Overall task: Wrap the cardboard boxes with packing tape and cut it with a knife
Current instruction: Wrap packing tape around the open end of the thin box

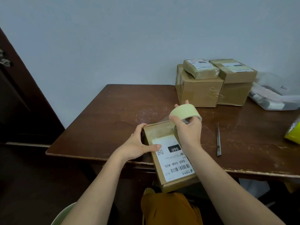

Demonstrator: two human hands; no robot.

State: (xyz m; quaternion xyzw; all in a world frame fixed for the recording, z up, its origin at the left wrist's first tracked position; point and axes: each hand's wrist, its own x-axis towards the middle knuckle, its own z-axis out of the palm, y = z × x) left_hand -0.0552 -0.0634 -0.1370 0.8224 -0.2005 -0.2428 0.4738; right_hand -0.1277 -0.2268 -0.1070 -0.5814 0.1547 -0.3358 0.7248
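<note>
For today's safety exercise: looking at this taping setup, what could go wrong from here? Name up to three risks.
1. The box overhangs the table edge; the left hand alone steadies it, so pulling tape could tip it off.
2. The knife lies loose to the right, easy to knock.
3. The right hand holds the tape roll above the shipping label; tape might cover it unevenly.

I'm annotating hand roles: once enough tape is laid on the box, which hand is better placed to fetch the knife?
Probably right: the knife lies right of the box, while the left hand steadies it.
</note>
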